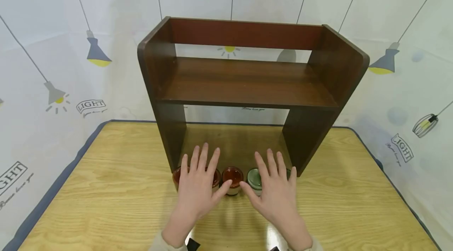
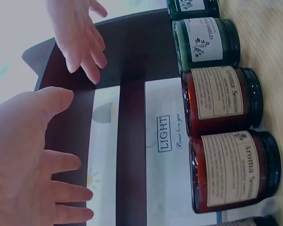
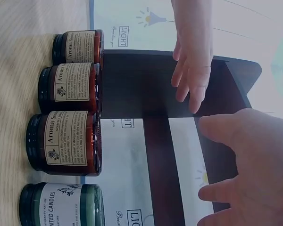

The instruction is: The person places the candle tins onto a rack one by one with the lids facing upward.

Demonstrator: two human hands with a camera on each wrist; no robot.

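A row of jar candles stands on the table in front of the shelf. Three are red-brown, among them the middle red jar (image 1: 232,176), and two are green, including one green jar (image 1: 254,179) partly behind a thumb. In the left wrist view, the red jar (image 2: 228,169) has its black lid down on the table. My left hand (image 1: 198,188), fingers spread and straight, is raised above the left red jars and partly hides them. Over the green ones my right hand (image 1: 277,194) is spread the same way. Neither hand holds anything.
A dark brown two-tier wooden shelf (image 1: 247,82) stands behind the jars, its lower bay open to the table. Wood-grain table surface (image 1: 106,188) extends to both sides. A white lamp-print cloth (image 1: 120,66) hangs behind and along the sides.
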